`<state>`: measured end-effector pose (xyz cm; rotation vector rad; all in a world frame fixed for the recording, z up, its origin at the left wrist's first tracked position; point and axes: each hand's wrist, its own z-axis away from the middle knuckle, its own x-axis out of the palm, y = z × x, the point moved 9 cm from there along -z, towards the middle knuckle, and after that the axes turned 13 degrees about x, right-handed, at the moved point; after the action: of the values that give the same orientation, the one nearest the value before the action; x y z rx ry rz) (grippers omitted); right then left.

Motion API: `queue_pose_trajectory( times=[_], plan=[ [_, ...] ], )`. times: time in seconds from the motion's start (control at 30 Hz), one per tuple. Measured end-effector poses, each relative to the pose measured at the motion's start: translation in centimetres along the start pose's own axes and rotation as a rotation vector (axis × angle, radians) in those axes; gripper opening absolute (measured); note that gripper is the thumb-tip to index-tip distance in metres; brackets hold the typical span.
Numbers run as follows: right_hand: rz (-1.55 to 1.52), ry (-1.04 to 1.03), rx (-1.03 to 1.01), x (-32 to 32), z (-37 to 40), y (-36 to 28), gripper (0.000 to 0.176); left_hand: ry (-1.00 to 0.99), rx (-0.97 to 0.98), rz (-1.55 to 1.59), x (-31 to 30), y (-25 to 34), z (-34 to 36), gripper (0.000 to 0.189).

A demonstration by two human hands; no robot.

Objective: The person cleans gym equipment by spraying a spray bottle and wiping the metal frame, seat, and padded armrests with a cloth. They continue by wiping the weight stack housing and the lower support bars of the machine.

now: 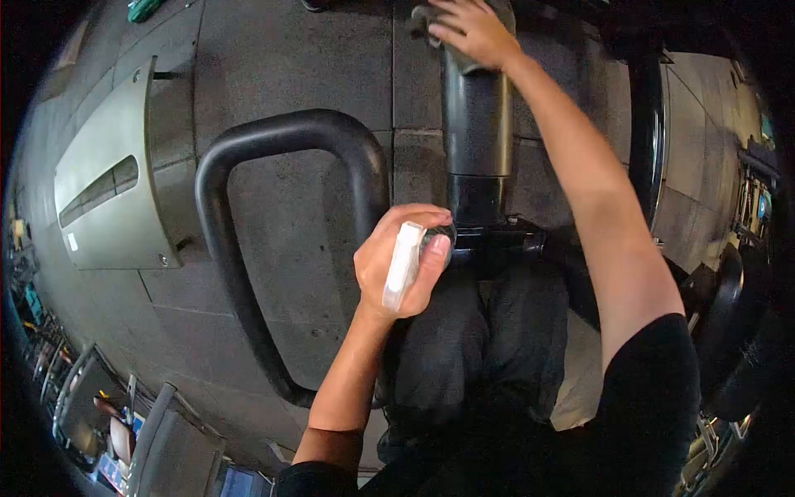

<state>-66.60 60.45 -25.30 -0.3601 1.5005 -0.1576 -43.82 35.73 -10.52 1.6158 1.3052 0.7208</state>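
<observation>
My left hand (pixel 389 265) is wrapped around a spray bottle, whose white spray head (pixel 404 258) points up between thumb and fingers; the rest of the bottle is mostly hidden. Farther off, my right hand (pixel 480 35) presses a grey cloth (pixel 468 63) against the top end of a glossy black post (pixel 478 124). Its fingers lie over the cloth, which bunches out at the left. Below the post is a black bracket (pixel 497 240), close to my knees and just right of the bottle.
A thick black tube frame (pixel 217 207) forms a loop on the left of my legs. On the dark tiled floor (pixel 290 66) lies a pale grey cover panel (pixel 108 178) with a slot. Another black upright (pixel 646 124) stands at the right. Chairs (pixel 170 439) and tools show at the lower left.
</observation>
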Motion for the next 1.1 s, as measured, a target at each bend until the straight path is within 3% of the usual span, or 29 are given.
queue_pose_trajectory(
  times=[0.17, 0.23, 0.27, 0.3, 0.33, 0.47, 0.57, 0.67, 0.73, 0.8, 0.83, 0.93, 1.03, 1.1],
  plan=[
    [-0.053, 0.050, 0.000, -0.2, -3.2, 2.7, 0.059, -0.047, 0.023, -0.046, 0.4, 0.5, -0.3, 0.013],
    [-0.032, 0.114, 0.118, -1.2, -2.7, 2.0, 0.058, -0.016, -0.007, -0.034, 0.2, 0.1, 0.0, 0.013],
    [-0.060, 0.300, 0.129, -2.4, -0.6, 0.5, 0.068, -0.013, -0.011, -0.027, 0.1, -0.1, 0.0, 0.013],
    [0.103, 0.355, 0.125, -0.2, 1.0, 0.7, 0.052, -0.014, -0.020, -0.011, 0.3, -0.1, 0.1, 0.012],
    [0.101, 0.324, 0.140, 1.1, 3.6, -0.3, 0.049, 0.027, -0.091, 0.042, 0.3, -0.4, 0.5, 0.012],
    [-0.032, 0.199, 0.173, 2.2, 16.7, -6.1, 0.055, 0.048, -0.084, 0.110, 0.3, -0.5, 0.6, 0.013],
    [-0.065, 0.094, 0.339, 3.0, 22.1, -7.9, 0.071, 0.015, -0.061, 0.054, 0.2, -0.6, 0.7, 0.013],
    [0.021, 0.165, 0.490, 3.3, 19.1, -7.6, 0.082, 0.010, -0.082, 0.044, 0.2, 0.3, 0.6, 0.013],
    [0.008, 0.398, 0.881, 1.5, 15.6, -3.3, 0.095, 0.018, -0.010, 0.027, 0.2, 0.3, -0.1, 0.012],
    [-0.154, 0.377, 1.049, 0.6, 11.1, 0.7, 0.100, -0.034, -0.045, 0.004, 0.3, 0.8, 0.1, 0.013],
    [-0.080, 0.449, 1.061, 0.0, 8.8, 2.1, 0.100, -0.076, -0.041, -0.020, 0.4, 0.7, -0.2, 0.013],
    [-0.328, 0.440, 1.127, -0.5, 2.5, 8.4, 0.088, -0.059, -0.059, -0.006, 0.5, 0.4, 0.2, 0.017],
    [-0.352, 0.425, 1.123, 0.2, -2.0, 12.9, 0.097, -0.065, -0.054, -0.016, 0.5, 0.4, 0.0, 0.016],
    [-0.389, 0.537, 1.243, 0.5, -1.2, 13.8, 0.080, -0.070, -0.055, -0.023, 0.5, 0.6, 0.0, 0.016]
  ],
)
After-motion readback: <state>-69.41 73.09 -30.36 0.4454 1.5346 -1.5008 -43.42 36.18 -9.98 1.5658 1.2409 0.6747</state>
